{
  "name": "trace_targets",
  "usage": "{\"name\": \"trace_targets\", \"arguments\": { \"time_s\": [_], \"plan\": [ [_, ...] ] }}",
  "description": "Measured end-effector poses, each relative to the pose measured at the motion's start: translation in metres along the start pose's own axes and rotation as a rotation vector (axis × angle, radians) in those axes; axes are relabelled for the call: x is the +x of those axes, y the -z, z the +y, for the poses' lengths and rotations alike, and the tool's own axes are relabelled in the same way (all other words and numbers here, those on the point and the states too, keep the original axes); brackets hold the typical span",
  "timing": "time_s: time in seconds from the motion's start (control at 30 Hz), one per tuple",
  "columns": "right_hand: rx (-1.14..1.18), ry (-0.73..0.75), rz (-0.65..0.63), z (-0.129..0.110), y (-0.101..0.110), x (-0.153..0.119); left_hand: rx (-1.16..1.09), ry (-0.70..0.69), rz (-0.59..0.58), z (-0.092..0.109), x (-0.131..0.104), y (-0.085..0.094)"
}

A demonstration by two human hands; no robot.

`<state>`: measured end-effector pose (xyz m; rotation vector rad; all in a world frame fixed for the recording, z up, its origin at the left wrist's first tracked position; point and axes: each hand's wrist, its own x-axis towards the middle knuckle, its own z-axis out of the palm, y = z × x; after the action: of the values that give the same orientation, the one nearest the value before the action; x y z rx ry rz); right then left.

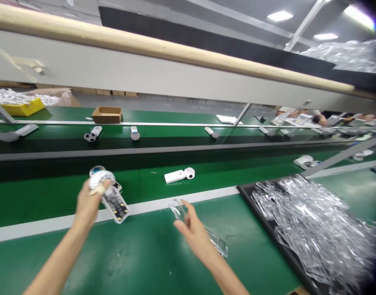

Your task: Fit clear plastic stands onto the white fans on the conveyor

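My left hand point(90, 200) grips a white device with a round head and a rectangular handle point(116, 205), whose dark inner face shows yellow spots. Partly hidden behind it is a similar piece with a round, blue-centred end point(97, 169); whether it lies on the belt or is also held, I cannot tell. In my right hand point(194, 231), thumb and fingers curve around a thin clear plastic frame point(218, 241), its far end slightly blurred. Between and beyond the hands, a white device with a football-patterned round head point(189, 173) lies on the green belt point(148, 186).
At right a black tray point(268, 237) is heaped with clear plastic frames point(317, 225). Farther back, a second belt point(169, 141) carries several white devices. Beyond stand a cardboard box point(107, 115) and a yellow bin point(28, 108). A wood-edged shelf point(163, 69) crosses overhead. Another person's hand point(321, 119) shows far right.
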<state>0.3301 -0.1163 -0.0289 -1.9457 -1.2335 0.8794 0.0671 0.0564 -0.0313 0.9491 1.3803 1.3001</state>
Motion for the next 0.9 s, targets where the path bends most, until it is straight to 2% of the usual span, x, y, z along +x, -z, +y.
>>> {"name": "trace_targets", "arguments": {
  "time_s": [0.07, 0.13, 0.27, 0.4, 0.53, 0.6, 0.7, 0.77, 0.83, 0.9],
  "plan": [
    [-0.036, 0.092, -0.044, -0.025, -0.026, 0.003, -0.067, 0.087, -0.129, 0.002, -0.031, -0.034],
    [-0.109, 0.168, -0.037, -0.039, -0.044, 0.004, -0.13, 0.146, -0.231, -0.001, -0.055, -0.059],
    [-0.26, 0.236, 0.064, -0.041, -0.06, 0.003, -0.136, 0.181, -0.3, -0.008, -0.085, -0.081],
    [-0.369, 0.26, 0.192, -0.029, -0.064, -0.002, -0.214, 0.235, -0.279, -0.005, -0.095, -0.09],
    [-0.338, 0.251, 0.104, -0.017, -0.059, -0.006, -0.29, 0.221, -0.269, -0.003, -0.103, -0.093],
    [-0.313, 0.269, 0.081, -0.014, -0.053, -0.009, -0.31, 0.256, -0.338, -0.008, -0.108, -0.091],
    [-0.311, 0.345, 0.103, -0.015, -0.046, -0.013, -0.267, 0.451, -0.488, -0.018, -0.115, -0.084],
    [-0.251, 0.35, 0.087, -0.017, -0.046, -0.013, -0.177, 0.501, -0.489, -0.024, -0.119, -0.079],
    [-0.065, 0.252, 0.137, -0.016, -0.05, -0.008, -0.112, 0.427, -0.408, -0.028, -0.125, -0.077],
    [0.171, 0.062, 0.245, -0.013, -0.056, 0.001, -0.087, 0.315, -0.336, -0.031, -0.131, -0.076]
  ]
}}
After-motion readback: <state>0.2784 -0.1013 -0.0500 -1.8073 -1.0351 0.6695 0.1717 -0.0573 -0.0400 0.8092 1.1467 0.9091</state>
